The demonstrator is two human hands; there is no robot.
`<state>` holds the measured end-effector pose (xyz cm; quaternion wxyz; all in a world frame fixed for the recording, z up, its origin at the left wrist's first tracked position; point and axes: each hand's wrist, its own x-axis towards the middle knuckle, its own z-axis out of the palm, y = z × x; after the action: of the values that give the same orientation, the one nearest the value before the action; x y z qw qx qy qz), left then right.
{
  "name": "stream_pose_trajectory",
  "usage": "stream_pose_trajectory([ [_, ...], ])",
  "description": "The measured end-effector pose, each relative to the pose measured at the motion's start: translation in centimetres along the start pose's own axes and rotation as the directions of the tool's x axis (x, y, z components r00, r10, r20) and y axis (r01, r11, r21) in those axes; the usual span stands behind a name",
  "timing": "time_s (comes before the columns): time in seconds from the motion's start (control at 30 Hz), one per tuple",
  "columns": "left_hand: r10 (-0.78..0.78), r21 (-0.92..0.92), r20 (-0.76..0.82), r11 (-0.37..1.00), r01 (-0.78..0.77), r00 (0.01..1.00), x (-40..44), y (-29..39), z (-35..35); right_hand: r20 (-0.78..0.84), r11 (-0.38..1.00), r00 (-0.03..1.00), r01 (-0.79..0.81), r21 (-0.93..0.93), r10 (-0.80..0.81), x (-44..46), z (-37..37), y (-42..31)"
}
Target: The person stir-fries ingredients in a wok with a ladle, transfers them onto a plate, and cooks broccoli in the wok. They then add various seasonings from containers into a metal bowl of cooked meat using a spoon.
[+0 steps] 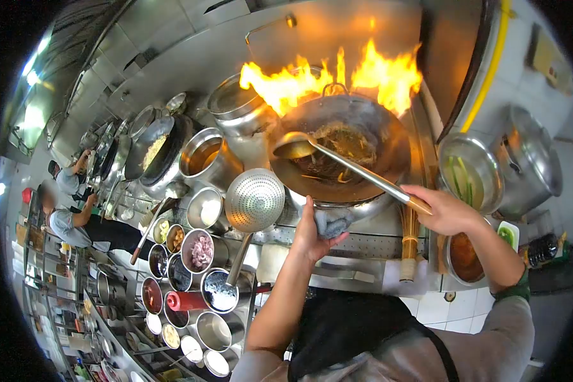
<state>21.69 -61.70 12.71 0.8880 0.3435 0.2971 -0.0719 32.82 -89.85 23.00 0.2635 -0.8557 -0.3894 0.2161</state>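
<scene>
The fingers of the right hand (pixel 444 210) were closed around the wooden end of a long ladle (pixel 358 168). In the left hand (pixel 311 237), a grey cloth (pixel 332 225) was held between the raised thumb and the other fingers; whether this cloth pressed on the metal, I could not tell. Just beyond the left fingers stood the wok (pixel 389 145), with dark liquid and some brownish pieces inside. From the right fingers, the ladle reached across the wok, and its bowl hung over the left part.

Farther from both hands, around the far rim, tall flames (pixel 388 76) were rising. On the near side of the right fingers was a bamboo brush (pixel 409 245); to their right, a metal bowl (pixel 488 169) contained green stalks. To the left of the left fingers lay a perforated skimmer (pixel 256 200), and beyond it a metal pot (pixel 228 170) with brown liquid. Farther left were a container (pixel 221 249) of pinkish pieces and a red bottle (pixel 188 300). Farthest left, two people (pixel 70 224) stood.
</scene>
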Motion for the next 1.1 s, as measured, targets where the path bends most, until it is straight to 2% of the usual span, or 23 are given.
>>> stream_pose_trajectory([
  [0.07, 0.005, -0.022, 0.014, 1.000, -0.004, 1.000, 0.3, -0.1, -0.4, 0.043, 0.997, 0.998, -0.038, -0.069, 0.041, -2.2, -1.3, -0.5],
  [0.1, 0.000, -0.024, 0.005, 1.000, 0.000, 1.000, 0.4, -0.1, -0.6, -0.020, 0.994, 0.999, 0.043, -0.100, -0.045, -3.4, -1.5, 0.6],
  [0.2, -0.012, -0.039, -0.039, 0.999, 0.011, 0.999, 0.6, 0.3, -0.5, -0.024, 0.999, 1.000, 0.016, -0.035, -0.017, -6.9, -3.1, 0.3],
  [0.3, -0.023, -0.042, -0.080, 0.999, 0.020, 0.996, 0.8, 0.6, 0.2, 0.100, 0.973, 0.973, -0.216, 0.083, 0.208, -8.5, -4.1, -0.9],
  [0.4, -0.026, -0.034, -0.034, 0.999, 0.025, 0.999, 3.0, -0.3, -0.4, -0.022, 0.996, 0.999, -0.037, 0.086, 0.039, -6.9, -0.1, 0.9],
  [0.5, -0.011, -0.015, 0.007, 1.000, 0.011, 1.000, 3.9, -0.6, -1.2, -0.164, 0.999, 0.986, -0.027, -0.038, 0.020, -3.0, 3.8, 2.5],
  [0.63, 0.045, -0.035, -0.063, 0.998, -0.048, 0.997, 1.7, 0.0, -0.2, -0.280, 0.985, 0.957, 0.030, -0.172, -0.078, 1.3, 4.9, 4.6],
  [0.77, -0.019, -0.064, -0.023, 0.998, 0.018, 1.000, 1.3, 1.4, -1.0, -0.175, 0.935, 0.984, -0.051, -0.352, -0.012, 1.6, 1.7, 4.4],
  [0.8, -0.034, -0.076, -0.009, 0.997, 0.033, 0.999, 1.3, 1.8, -1.3, -0.161, 0.942, 0.987, -0.045, -0.332, -0.010, 0.4, 0.5, 4.7],
  [0.83, -0.068, -0.086, -0.063, 0.994, 0.062, 0.996, 0.9, 2.2, -0.3, -0.143, 0.949, 0.990, -0.036, -0.312, -0.009, -1.0, -0.7, 5.1],
  [0.87, -0.080, -0.069, -0.023, 0.995, 0.078, 0.997, 1.8, 2.6, -0.3, -0.122, 0.955, 0.993, -0.031, -0.294, -0.005, -1.9, -1.2, 5.1],
  [0.93, -0.125, -0.024, 0.063, 0.992, 0.127, 0.990, 5.0, 1.9, -1.6, -0.206, 0.990, 0.975, -0.107, -0.092, 0.086, -3.4, -0.6, 4.1],
  [0.97, -0.099, -0.123, 0.138, 0.986, 0.116, 0.985, 6.8, -0.1, -2.8, -0.262, 0.989, 0.955, -0.145, 0.000, 0.140, -4.4, -0.6, 3.7],
  [1.0, -0.037, -0.133, 0.071, 0.990, 0.047, 0.997, 5.9, -1.0, -2.6, -0.268, 0.981, 0.948, -0.142, 0.130, 0.172, -5.1, 0.2, 4.2],
  [1.07, 0.085, -0.163, 0.038, 0.984, -0.077, 0.996, 2.6, -2.5, -2.1, -0.426, 0.993, 0.904, 0.019, 0.118, 0.033, -7.1, 1.9, 4.2],
  [1.1, 0.109, -0.216, 0.049, 0.972, -0.096, 0.993, 0.0, -2.5, -0.9, -0.450, 0.984, 0.892, 0.038, 0.176, 0.046, -8.2, 2.9, 4.3],
])
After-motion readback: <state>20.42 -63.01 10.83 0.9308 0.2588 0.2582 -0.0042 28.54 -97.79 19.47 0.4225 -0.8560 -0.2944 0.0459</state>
